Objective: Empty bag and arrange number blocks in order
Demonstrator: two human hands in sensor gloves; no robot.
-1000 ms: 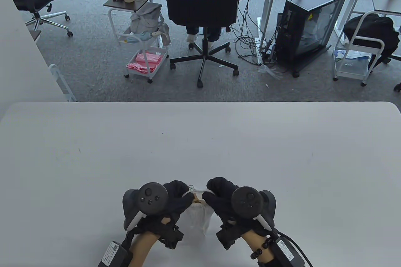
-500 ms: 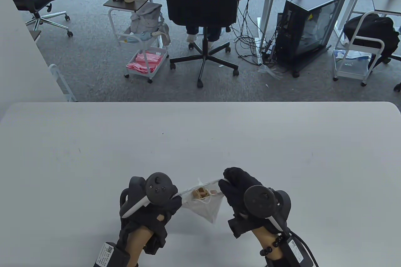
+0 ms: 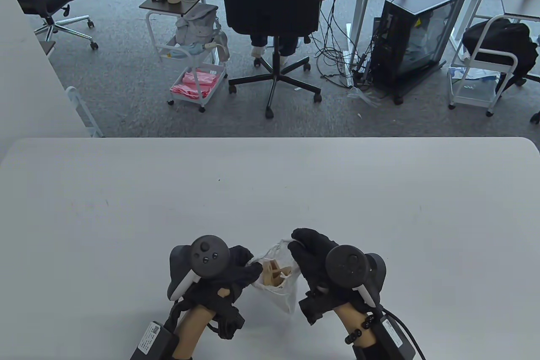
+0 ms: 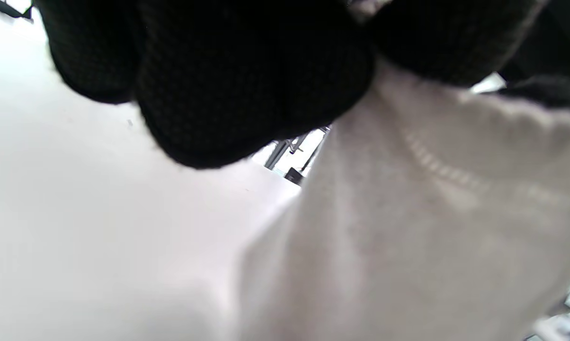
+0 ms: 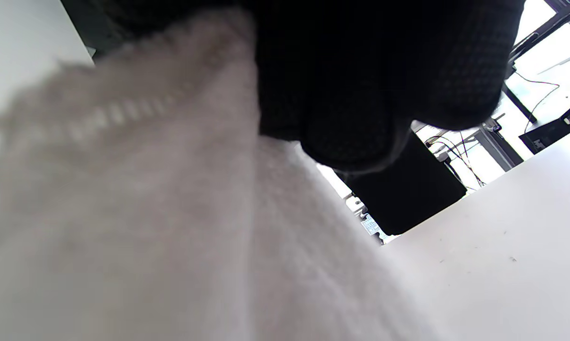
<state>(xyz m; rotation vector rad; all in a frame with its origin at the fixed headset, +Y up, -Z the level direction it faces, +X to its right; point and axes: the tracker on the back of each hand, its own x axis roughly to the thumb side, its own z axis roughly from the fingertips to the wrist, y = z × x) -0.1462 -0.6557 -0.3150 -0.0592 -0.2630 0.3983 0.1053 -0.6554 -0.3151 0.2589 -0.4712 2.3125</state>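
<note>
No writing is readable. Left hand [image 3: 228,273] and right hand [image 3: 314,256] each pinch the white bag [image 3: 280,292] mouth, near the table [image 3: 126,208] edge at 6 o'clock. Only the table view shows wooden blocks [image 3: 275,272] inside; wrist views show blurred fabric.

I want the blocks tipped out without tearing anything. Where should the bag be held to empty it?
Probably by its closed bottom corner, which hangs free below the mouth of the bag, coming from underneath. The left hand and right hand each pinch one side of the rim, and the blocks sit just inside. A grip low down would let the mouth turn downward.
</note>
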